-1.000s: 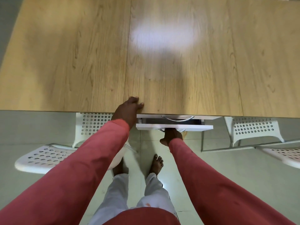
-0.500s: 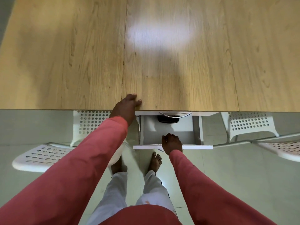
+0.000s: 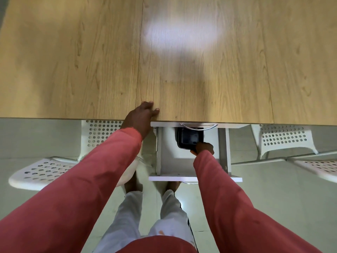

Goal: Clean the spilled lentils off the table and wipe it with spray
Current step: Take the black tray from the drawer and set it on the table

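A wooden table (image 3: 200, 70) fills the upper half of the head view. I see no lentils on the part that shows. Under its near edge a white drawer (image 3: 169, 161) stands pulled out. A dark flat object (image 3: 187, 138) with a shiny face lies at the drawer's back, partly under the table edge. My right hand (image 3: 203, 147) is inside the drawer and grips the near corner of that dark object. My left hand (image 3: 141, 115) rests on the table's near edge with its fingers spread flat.
White perforated chairs stand at the left (image 3: 43, 170) and right (image 3: 284, 137) under the table edge. A metal handle (image 3: 198, 126) of an upper drawer shows just below the tabletop. My bare feet stand on the pale floor (image 3: 273, 198) below the drawer.
The drawer has come from nearly closed to fully pulled out. My right hand has left the drawer front, reached inside and taken hold of the dark object. The left hand stays put.
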